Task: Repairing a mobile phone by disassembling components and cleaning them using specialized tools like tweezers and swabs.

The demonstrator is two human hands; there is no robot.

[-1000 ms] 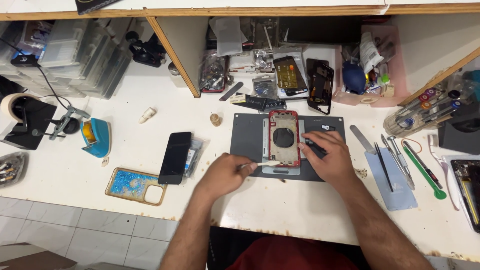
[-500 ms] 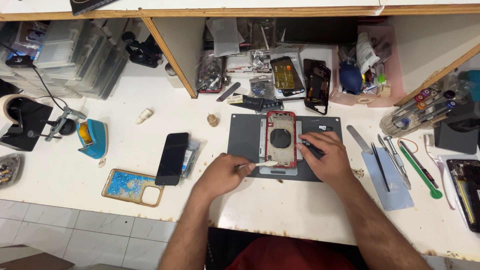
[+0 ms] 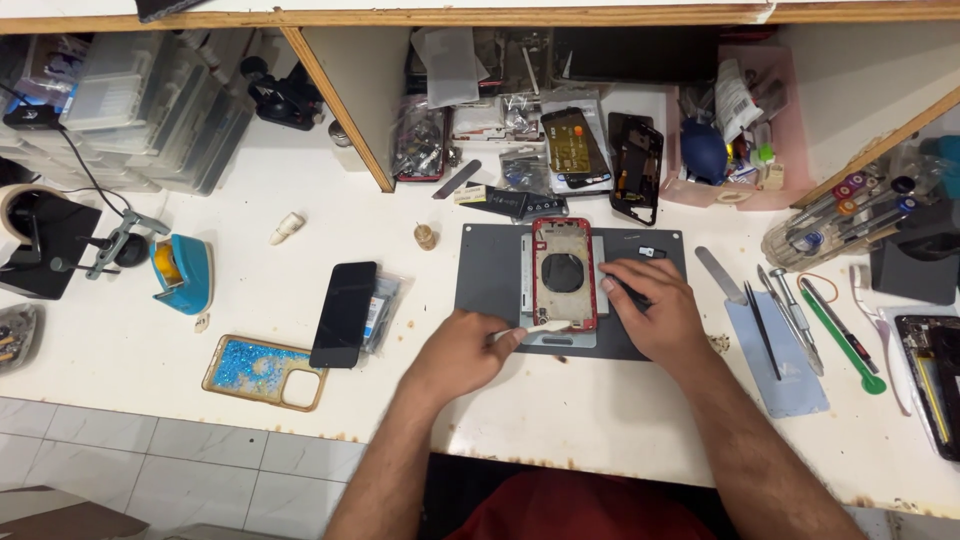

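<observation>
A red phone housing (image 3: pixel 563 272) with a round cutout lies on a light plate on a dark grey mat (image 3: pixel 490 275). My left hand (image 3: pixel 455 352) pinches a small white tool (image 3: pixel 545 325) whose tip rests at the housing's lower edge. My right hand (image 3: pixel 650 310) presses on the mat just right of the housing and grips a thin dark tool (image 3: pixel 630 292), its fingertips touching the red frame's right side.
A black phone (image 3: pixel 343 313) and a glittery blue case (image 3: pixel 265 371) lie to the left. Tweezers, spudgers and a green tool (image 3: pixel 842 335) sit on the right. A blue tape dispenser (image 3: pixel 183 272), storage drawers (image 3: pixel 130 110) and phone parts (image 3: pixel 636 165) fill the back.
Both hands stay at the red housing with only slight shifts. The camera view has drifted a little.
</observation>
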